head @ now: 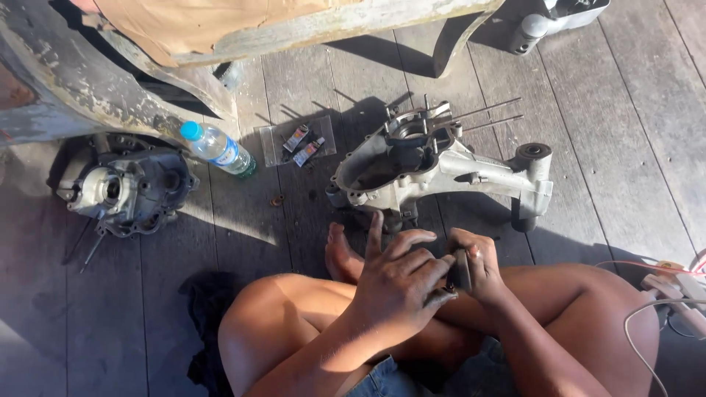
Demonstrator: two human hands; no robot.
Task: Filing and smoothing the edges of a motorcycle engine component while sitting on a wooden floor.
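Observation:
I sit cross-legged on a wooden plank floor. My right hand (pixel 478 268) grips a small dark metal part (pixel 462 270) above my lap. My left hand (pixel 401 279) lies beside it with fingers spread, its fingertips touching the same part. Just beyond my hands lies a grey aluminium engine crankcase half (pixel 441 165) with long studs sticking out toward the right. A second, darker crankcase half (pixel 121 187) rests on the floor at the left.
A clear plastic water bottle (pixel 218 149) with a blue cap lies near a clear packet holding small tubes (pixel 298 142). A weathered wooden bench (pixel 88 88) stands at the back left. Cables and a white device (pixel 680 294) sit at the right edge. Dark cloth (pixel 206 309) lies by my knee.

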